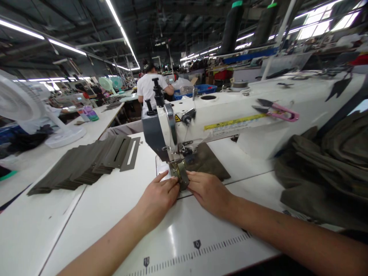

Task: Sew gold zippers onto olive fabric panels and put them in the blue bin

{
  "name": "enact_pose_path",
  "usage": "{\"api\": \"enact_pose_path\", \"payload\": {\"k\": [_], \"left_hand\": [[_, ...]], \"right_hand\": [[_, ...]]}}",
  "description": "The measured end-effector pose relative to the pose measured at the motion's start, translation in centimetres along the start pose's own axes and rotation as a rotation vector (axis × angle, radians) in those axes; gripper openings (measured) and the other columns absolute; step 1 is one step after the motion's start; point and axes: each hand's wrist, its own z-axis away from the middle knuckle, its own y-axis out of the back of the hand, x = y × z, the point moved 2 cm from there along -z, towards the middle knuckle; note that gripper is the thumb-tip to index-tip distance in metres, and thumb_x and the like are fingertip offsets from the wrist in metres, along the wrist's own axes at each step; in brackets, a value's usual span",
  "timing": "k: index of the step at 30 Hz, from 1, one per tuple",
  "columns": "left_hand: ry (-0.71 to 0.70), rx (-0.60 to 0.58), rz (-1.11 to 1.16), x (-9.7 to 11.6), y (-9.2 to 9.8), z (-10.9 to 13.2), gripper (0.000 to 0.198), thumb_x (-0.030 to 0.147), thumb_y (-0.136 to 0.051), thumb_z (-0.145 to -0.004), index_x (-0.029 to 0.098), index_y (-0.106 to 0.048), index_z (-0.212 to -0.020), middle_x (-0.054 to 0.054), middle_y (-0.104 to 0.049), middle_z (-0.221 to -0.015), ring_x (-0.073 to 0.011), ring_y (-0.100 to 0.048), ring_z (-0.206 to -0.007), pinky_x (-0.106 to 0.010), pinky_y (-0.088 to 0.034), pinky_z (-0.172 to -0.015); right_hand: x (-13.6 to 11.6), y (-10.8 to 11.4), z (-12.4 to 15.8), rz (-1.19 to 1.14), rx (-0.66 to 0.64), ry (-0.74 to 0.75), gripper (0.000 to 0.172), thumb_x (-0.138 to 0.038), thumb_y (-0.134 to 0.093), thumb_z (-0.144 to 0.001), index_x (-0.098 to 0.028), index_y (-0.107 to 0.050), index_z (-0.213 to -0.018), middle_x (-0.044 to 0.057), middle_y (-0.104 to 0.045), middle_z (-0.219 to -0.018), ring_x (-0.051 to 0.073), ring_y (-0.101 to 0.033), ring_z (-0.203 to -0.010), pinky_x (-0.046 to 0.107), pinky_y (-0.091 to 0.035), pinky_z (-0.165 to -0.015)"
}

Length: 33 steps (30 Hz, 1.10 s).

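Note:
A dark olive fabric piece (209, 161) lies flat on the bed of a white sewing machine (230, 111), to the right of the needle. Directly under the presser foot, a narrow olive strip (183, 177) curves up between my fingertips; whether it joins the flat piece is unclear. My left hand (161, 197) has its fingertips closed against the strip's left side, one finger stretched toward the foot. From the right, my right hand (212, 193) closes its fingers on the strip's edge, fingers pointing at the foot. The fingertips' undersides are hidden.
Left of the machine lies a fanned stack of olive panels (83, 163), the end one slotted. Pink-handled snips (277, 110) rest on the machine arm. Bunched olive fabric (324, 168) is heaped at right. A white fan (61, 130) stands far left; a person in white (151, 86) is beyond.

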Motion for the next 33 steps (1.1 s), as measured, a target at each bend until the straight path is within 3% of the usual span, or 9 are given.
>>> {"api": "enact_pose_path", "payload": {"k": [9, 12, 16, 18, 21, 26, 33], "left_hand": [[0.018, 0.093, 0.019, -1.6, -1.5, -0.2, 0.023, 0.009, -0.036, -0.089, 0.009, -0.058, -0.092, -0.009, -0.062, -0.082, -0.0175, -0.061, -0.076, -0.038, -0.05, -0.082], [0.086, 0.058, 0.059, -1.9, -1.5, -0.3, 0.021, 0.012, -0.037, -0.089, 0.011, -0.058, -0.089, -0.008, -0.059, -0.078, -0.0188, -0.059, -0.073, -0.036, -0.052, -0.074], [0.264, 0.07, 0.121, -1.9, -1.3, 0.2, 0.018, 0.019, -0.041, -0.089, 0.015, -0.059, -0.093, -0.009, -0.059, -0.088, -0.021, -0.058, -0.077, -0.036, -0.052, -0.068], [0.335, 0.116, 0.13, -1.8, -1.4, 0.5, 0.019, 0.02, -0.043, -0.088, 0.017, -0.06, -0.095, -0.011, -0.061, -0.098, -0.0222, -0.06, -0.083, -0.037, -0.052, -0.069], [0.288, 0.171, 0.163, -1.7, -1.6, 0.7, 0.019, 0.018, -0.042, -0.089, 0.016, -0.062, -0.09, -0.009, -0.066, -0.097, -0.0212, -0.062, -0.091, -0.038, -0.051, -0.078], [0.239, 0.167, 0.156, -2.2, -2.1, 0.5, 0.021, 0.017, -0.042, -0.089, 0.016, -0.062, -0.082, -0.008, -0.068, -0.094, -0.0194, -0.063, -0.091, -0.042, -0.042, -0.093], [0.213, 0.165, 0.142, -2.7, -2.4, 0.1, 0.02, 0.016, -0.042, -0.089, 0.015, -0.061, -0.08, -0.008, -0.068, -0.092, -0.0188, -0.064, -0.089, -0.039, -0.042, -0.091]], "right_hand": [[1.6, -0.6, -1.2, -0.068, 0.031, -0.009, 0.028, -0.005, -0.04, -0.081, -0.012, -0.065, -0.091, 0.011, -0.065, -0.098, 0.019, -0.058, -0.097, 0.031, -0.045, -0.09], [1.5, -0.2, -1.5, -0.058, 0.033, -0.025, 0.026, -0.007, -0.04, -0.083, -0.014, -0.064, -0.088, 0.008, -0.065, -0.093, 0.017, -0.06, -0.086, 0.029, -0.049, -0.08], [0.5, 0.7, -1.3, 0.163, 0.142, -0.034, 0.025, -0.016, -0.044, -0.085, -0.014, -0.063, -0.069, 0.008, -0.065, -0.073, 0.019, -0.06, -0.069, 0.033, -0.052, -0.068], [0.2, 0.7, -1.1, 0.226, 0.193, 0.006, 0.022, -0.017, -0.045, -0.086, -0.011, -0.065, -0.079, 0.01, -0.066, -0.079, 0.021, -0.061, -0.078, 0.036, -0.052, -0.073], [0.5, -0.2, -1.1, 0.204, 0.142, 0.048, 0.026, -0.011, -0.041, -0.087, -0.007, -0.062, -0.1, 0.014, -0.066, -0.099, 0.021, -0.061, -0.094, 0.034, -0.051, -0.084], [1.5, -1.5, -1.5, 0.211, 0.062, 0.057, 0.028, -0.007, -0.038, -0.087, -0.007, -0.065, -0.093, 0.015, -0.066, -0.1, 0.022, -0.063, -0.091, 0.033, -0.053, -0.081], [1.8, -1.4, -2.0, 0.146, 0.048, 0.005, 0.028, -0.01, -0.037, -0.088, -0.009, -0.065, -0.087, 0.014, -0.067, -0.098, 0.021, -0.065, -0.086, 0.033, -0.055, -0.075]]}}
